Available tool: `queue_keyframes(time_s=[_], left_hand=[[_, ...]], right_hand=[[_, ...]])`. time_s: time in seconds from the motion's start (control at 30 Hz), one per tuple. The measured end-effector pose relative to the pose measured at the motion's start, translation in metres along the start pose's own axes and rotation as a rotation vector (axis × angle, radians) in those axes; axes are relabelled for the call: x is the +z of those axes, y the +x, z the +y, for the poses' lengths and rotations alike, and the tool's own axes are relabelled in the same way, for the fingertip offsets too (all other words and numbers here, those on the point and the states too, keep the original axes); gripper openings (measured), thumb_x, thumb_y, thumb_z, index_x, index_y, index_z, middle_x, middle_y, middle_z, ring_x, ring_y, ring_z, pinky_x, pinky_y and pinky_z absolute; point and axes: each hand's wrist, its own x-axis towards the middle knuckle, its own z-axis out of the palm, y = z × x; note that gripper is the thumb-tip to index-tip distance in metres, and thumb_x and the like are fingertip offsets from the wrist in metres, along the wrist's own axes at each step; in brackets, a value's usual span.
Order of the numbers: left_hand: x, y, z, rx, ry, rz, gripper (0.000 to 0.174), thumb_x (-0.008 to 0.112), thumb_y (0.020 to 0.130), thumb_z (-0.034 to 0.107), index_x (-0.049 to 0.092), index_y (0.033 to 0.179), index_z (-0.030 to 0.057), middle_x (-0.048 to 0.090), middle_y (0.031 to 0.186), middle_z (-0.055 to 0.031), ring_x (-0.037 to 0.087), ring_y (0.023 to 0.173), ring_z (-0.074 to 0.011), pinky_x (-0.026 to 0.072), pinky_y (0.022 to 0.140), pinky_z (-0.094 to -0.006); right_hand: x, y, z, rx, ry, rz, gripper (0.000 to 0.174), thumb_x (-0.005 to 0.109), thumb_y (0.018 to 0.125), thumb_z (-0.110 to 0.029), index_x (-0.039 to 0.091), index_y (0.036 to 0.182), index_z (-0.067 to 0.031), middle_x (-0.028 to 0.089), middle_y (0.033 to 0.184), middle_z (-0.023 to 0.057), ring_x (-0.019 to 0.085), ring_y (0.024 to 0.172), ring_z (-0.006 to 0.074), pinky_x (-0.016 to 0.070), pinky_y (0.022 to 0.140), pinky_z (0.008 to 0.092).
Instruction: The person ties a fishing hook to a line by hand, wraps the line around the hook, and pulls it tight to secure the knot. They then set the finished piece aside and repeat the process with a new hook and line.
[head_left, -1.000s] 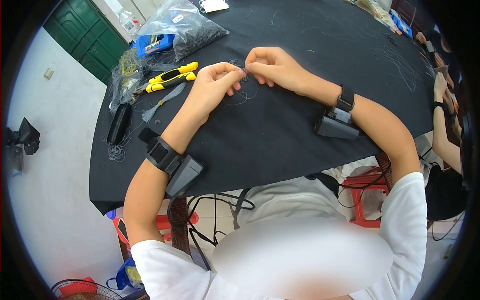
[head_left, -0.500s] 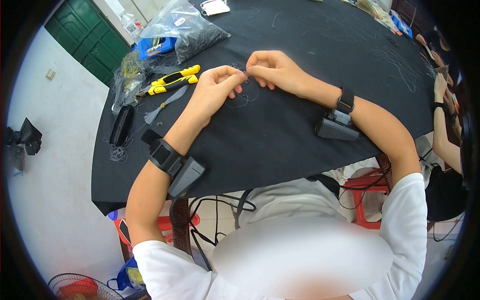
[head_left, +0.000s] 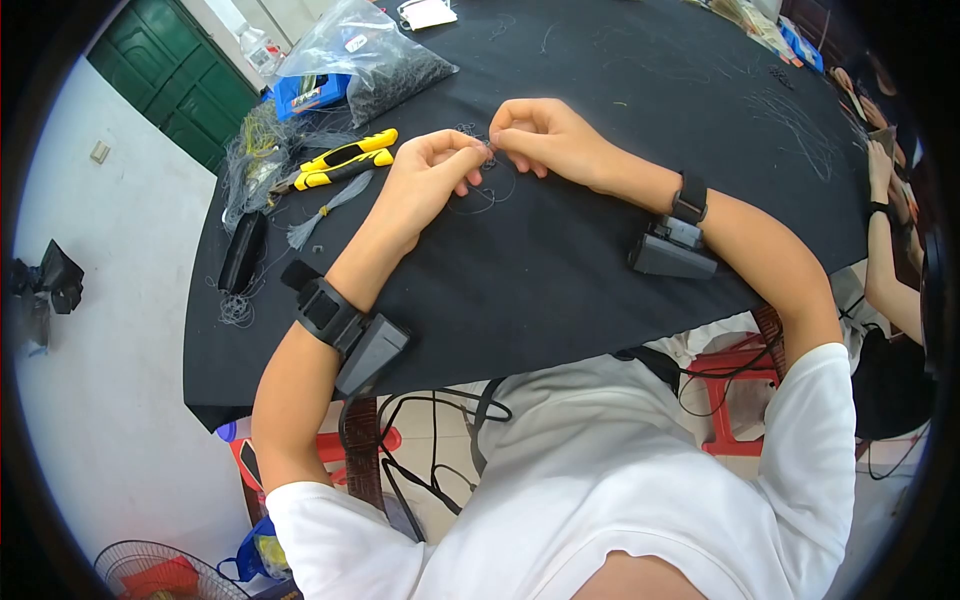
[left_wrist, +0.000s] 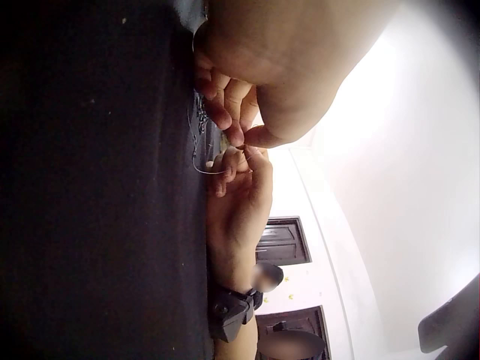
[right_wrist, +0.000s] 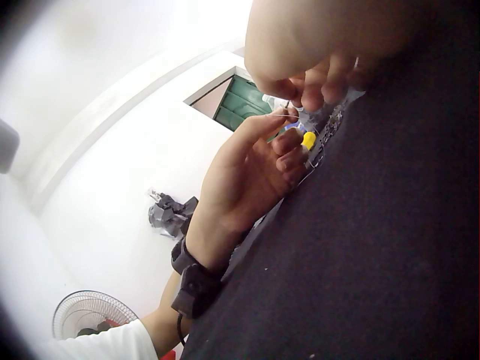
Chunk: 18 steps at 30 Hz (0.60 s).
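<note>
My left hand (head_left: 425, 180) and right hand (head_left: 555, 138) meet fingertip to fingertip over the far middle of the black cloth. Each pinches a thin clear line (right_wrist: 279, 115) between thumb and forefinger, with the other fingers curled. In the left wrist view, a loose curve of the line (left_wrist: 199, 166) hangs below the fingertips. A small dark tangle (left_wrist: 201, 116) lies on the cloth behind them, partly hidden by the hands. The exact spot where the fingertips pinch is too small to make out.
Left of my left hand lie yellow-and-black pliers (head_left: 345, 158), a tied bundle of line (head_left: 328, 210) and a black case (head_left: 243, 252). Behind stands a clear bag of dark small pieces (head_left: 400, 75). Loose strands (head_left: 800, 130) lie at the right, near another person's arm (head_left: 882, 200).
</note>
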Motion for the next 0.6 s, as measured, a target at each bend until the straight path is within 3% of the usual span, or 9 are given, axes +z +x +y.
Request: queue_keyframes(time_s=[0.6], left_hand=[[-0.0011,0.0001,-0.0013,-0.002,-0.008,-0.004,0.02,0.057,0.081,0.025,0.063,0.085,0.0075,0.053,0.067,0.0036,0.045,0.062,-0.0035,0.0319,0.054,-0.0163]], right_hand=[[0.0002,0.0001,-0.0019,0.009,0.005,-0.019,0.015,0.051,0.083,-0.017,0.057,0.082,-0.0031,0.051,0.058,-0.0005,0.043,0.047,0.0042,0.0332,0.045,0.0186]])
